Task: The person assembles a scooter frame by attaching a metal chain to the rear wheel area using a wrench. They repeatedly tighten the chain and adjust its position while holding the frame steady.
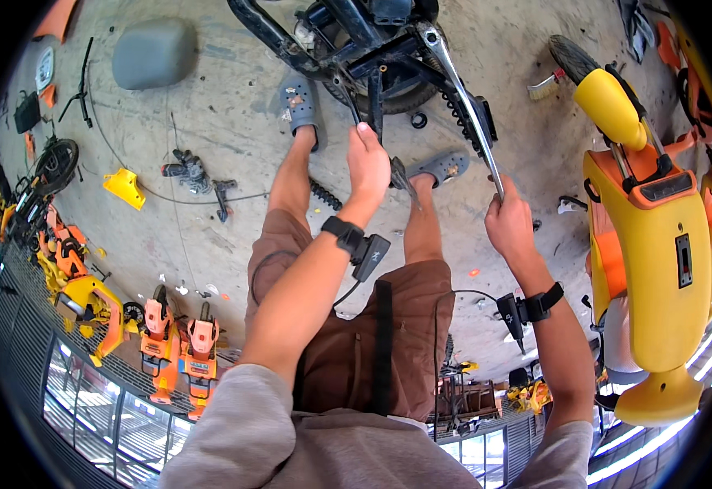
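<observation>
A black motorcycle frame (364,33) with its wheel (409,98) fills the top middle, in front of my feet. My right hand (509,222) is closed around the lower end of a long silver wrench (463,98). The wrench slants up and left, its ring end at the frame's right side. My left hand (367,165) grips a slimmer, darker wrench (349,96), whose far end meets the frame's left side. Whether either wrench sits on a bolt is too small to tell. A shock absorber with a black spring (460,114) lies under the silver wrench.
On the concrete floor to the left lie a grey seat (155,54), a yellow plastic piece (125,189) and dark parts (186,171). A yellow scooter (657,244) stands close on the right. A brush (545,84) lies near its wheel. Orange scooters (199,346) line the lower left.
</observation>
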`<state>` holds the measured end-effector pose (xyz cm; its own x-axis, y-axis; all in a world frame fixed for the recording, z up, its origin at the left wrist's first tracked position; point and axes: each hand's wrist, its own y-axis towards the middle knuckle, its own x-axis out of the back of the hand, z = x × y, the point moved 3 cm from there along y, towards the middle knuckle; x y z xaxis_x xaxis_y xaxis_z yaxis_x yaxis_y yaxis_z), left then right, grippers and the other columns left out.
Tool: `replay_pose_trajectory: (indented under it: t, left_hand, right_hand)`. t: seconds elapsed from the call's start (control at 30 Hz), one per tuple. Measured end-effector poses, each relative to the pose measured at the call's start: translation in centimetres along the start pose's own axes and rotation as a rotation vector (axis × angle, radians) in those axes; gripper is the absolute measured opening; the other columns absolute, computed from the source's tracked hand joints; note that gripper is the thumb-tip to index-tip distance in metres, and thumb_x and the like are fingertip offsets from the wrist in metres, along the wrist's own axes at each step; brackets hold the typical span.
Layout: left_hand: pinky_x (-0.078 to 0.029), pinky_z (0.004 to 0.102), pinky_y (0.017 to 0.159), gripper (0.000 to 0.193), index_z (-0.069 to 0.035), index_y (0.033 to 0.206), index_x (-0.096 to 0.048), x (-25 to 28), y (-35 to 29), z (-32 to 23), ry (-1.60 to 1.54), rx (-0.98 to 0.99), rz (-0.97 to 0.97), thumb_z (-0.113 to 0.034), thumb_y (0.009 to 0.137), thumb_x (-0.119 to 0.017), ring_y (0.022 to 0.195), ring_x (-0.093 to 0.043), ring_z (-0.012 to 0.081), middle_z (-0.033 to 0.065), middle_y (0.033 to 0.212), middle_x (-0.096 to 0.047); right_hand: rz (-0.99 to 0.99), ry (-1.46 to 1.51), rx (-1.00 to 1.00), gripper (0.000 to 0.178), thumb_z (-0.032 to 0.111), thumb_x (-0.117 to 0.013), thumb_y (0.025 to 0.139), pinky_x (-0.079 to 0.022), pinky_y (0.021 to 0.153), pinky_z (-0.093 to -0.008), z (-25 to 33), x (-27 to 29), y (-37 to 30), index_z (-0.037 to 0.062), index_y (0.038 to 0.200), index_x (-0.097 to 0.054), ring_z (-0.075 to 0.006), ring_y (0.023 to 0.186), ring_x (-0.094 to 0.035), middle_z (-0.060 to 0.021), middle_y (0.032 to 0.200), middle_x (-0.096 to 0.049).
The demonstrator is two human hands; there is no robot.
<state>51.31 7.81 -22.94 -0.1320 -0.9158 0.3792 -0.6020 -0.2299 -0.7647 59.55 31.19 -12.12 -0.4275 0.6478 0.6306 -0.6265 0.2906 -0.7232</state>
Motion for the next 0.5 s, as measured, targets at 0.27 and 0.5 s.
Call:
replay_pose_trajectory:
  t: [0.27,0.5]
  left_hand:
    - [-0.024,0.0168,0.033,0.028,-0.001,0.101,-0.047,7.7,-0.2,-12.2,-0.635,0.854,0.624,-0.026,0.105,-0.035,0.044,-0.029,0.0032,-0.0025,0.066,-0.036]
    - [-0.019,0.0178,0.032,0.025,0.003,0.105,-0.046,8.9,1.1,-14.9,-0.427,0.856,0.669,-0.019,0.103,-0.034,0.043,-0.026,0.0023,-0.0018,0.067,-0.035]
  right_hand:
    - [-0.060,-0.022,0.013,0.037,0.004,-0.052,0.085,-0.047,0.072,-0.0579,-1.1,-0.5,-0.1,0.0065,0.122,-0.053,-0.0499,0.076,-0.061,-0.0305,0.079,-0.064]
    - [-0.043,-0.038,0.009,0.038,0.004,-0.053,0.084,-0.048,0.073,-0.0581,-1.2,-0.5,0.5,0.0076,0.122,-0.054,-0.0496,0.079,-0.062,-0.0308,0.080,-0.064]
